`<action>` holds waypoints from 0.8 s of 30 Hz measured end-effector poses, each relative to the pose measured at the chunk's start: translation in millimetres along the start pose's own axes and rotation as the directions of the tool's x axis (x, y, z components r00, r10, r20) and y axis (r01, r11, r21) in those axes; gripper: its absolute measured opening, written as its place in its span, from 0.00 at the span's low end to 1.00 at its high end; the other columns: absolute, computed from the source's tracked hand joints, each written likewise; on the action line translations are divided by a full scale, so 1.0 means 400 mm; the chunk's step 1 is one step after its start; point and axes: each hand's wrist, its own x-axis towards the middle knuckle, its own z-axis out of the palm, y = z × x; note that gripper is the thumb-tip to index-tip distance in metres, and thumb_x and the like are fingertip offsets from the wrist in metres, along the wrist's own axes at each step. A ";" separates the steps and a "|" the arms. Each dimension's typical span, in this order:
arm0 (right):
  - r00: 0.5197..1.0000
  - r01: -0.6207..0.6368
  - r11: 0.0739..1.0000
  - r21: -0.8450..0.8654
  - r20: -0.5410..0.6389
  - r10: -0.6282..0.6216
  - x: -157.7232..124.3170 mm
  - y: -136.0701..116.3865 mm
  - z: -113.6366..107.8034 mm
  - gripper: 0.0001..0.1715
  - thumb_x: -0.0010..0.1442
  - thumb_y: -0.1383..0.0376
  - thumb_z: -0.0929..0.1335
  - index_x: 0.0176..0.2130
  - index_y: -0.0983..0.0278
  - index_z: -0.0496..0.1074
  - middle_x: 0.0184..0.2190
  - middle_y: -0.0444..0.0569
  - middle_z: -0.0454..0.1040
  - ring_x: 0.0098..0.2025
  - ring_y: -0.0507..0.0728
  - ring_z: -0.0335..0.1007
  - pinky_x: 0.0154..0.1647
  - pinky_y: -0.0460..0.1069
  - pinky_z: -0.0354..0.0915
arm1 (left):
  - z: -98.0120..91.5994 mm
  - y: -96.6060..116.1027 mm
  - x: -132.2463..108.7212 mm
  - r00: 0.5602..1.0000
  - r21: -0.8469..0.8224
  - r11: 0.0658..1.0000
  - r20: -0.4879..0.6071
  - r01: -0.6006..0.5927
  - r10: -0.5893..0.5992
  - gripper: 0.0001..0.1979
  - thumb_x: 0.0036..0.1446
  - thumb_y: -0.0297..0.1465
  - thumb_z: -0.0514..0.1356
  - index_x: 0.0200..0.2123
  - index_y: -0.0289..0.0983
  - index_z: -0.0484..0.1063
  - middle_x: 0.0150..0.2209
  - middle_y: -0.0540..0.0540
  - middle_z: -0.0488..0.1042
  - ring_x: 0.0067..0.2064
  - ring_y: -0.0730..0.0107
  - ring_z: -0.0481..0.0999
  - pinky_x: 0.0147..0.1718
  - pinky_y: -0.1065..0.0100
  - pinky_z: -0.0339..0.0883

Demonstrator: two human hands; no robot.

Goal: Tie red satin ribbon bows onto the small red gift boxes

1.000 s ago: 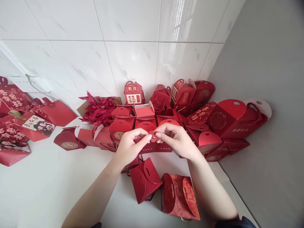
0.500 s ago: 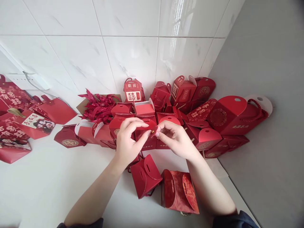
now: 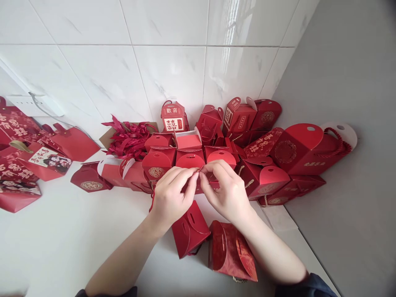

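Above the front row of red gift boxes, my left hand and my right hand meet fingertip to fingertip. Both are closed in a pinch on a small red piece. Most of it is hidden by the fingers, so its kind is unclear. Right behind the fingertips stands a red gift box with a rounded, slotted flap. Below my wrists are a plain red gift box with two slotted flaps and a patterned red gift box.
A heap of dark red ribbons lies in an open carton at the back left. Red bags stand farther left, by a wall socket with a cable. Larger red boxes are stacked against the grey panel on the right.
My two hands have drawn closer together, and their fingertips have closed over the small red piece. The gold bit seen on it before is now covered.
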 end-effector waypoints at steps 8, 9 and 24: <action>0.988 -0.123 0.965 0.231 0.124 0.096 0.014 0.012 -0.018 0.06 0.68 0.67 0.63 0.39 0.62 0.70 0.36 0.49 0.74 0.38 0.54 0.71 0.39 0.48 0.68 | -0.006 -0.002 0.005 0.964 -0.162 0.950 0.070 0.267 -0.258 0.05 0.61 0.27 0.60 0.35 0.37 0.77 0.33 0.47 0.80 0.34 0.70 0.77 0.36 0.69 0.70; 0.982 -0.157 0.949 0.275 0.150 0.119 0.016 0.013 -0.023 0.07 0.68 0.66 0.63 0.39 0.62 0.71 0.37 0.49 0.74 0.38 0.54 0.72 0.40 0.49 0.69 | -0.005 -0.003 0.005 0.948 -0.204 0.926 0.089 0.318 -0.306 0.06 0.62 0.28 0.60 0.35 0.37 0.77 0.33 0.47 0.80 0.34 0.69 0.78 0.36 0.69 0.71; 0.996 -0.006 0.979 0.205 0.090 -0.013 0.022 0.004 -0.050 0.08 0.65 0.70 0.66 0.42 0.60 0.74 0.38 0.48 0.77 0.39 0.55 0.73 0.42 0.51 0.70 | 0.000 -0.015 0.006 0.907 -0.403 0.812 0.174 0.422 -0.384 0.11 0.63 0.33 0.59 0.43 0.37 0.79 0.38 0.46 0.81 0.37 0.67 0.80 0.39 0.68 0.75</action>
